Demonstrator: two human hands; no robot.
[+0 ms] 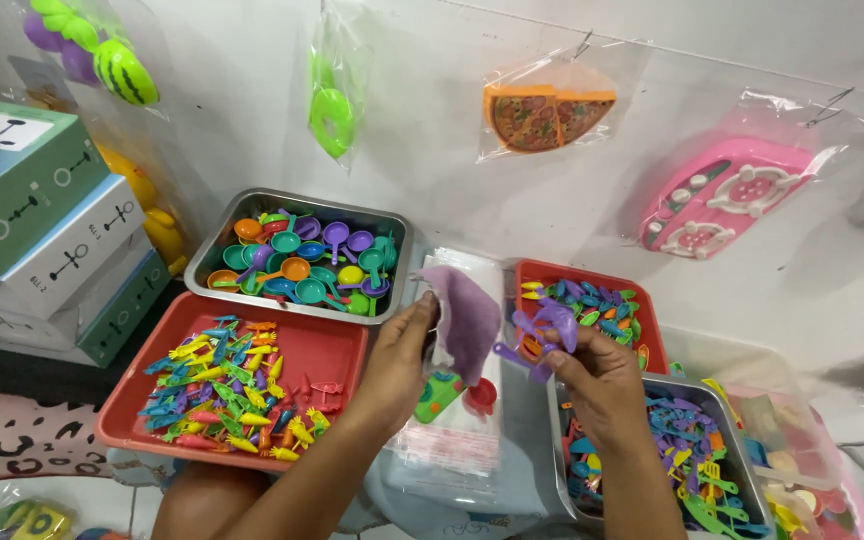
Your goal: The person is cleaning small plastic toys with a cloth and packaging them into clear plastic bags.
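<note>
Two bare hands meet over a stack of clear plastic bags (457, 440). The left hand (399, 362) pinches the top edge of one clear bag (462, 325), thumb and fingers closed on the film, and holds it upright; through the plastic a purple piece shows near the grip, with a green toy piece (438, 396) and a small red one (481, 395) sitting lower in the bag. Just beside that grip, the right hand (597, 385) is closed around a bunch of purple plastic toy utensils (540, 338), their handles sticking out toward the bag's open side; they are close to the bag, though I cannot tell whether they touch it.

Beyond the left hand's knuckles sits a metal tray (400, 262) of small toy pans in many colours, and on the outer side of that wrist a red tray (332, 352) holds bright toy cutlery. Behind the right hand's load lies another red tray (572, 275) of little coloured pieces, and under that wrist a second metal tray (735, 465) of blue, purple and green utensils. Bagged toys hang on the wall beyond, among them a toy pizza (549, 116) and a pink toy stove (727, 195).
</note>
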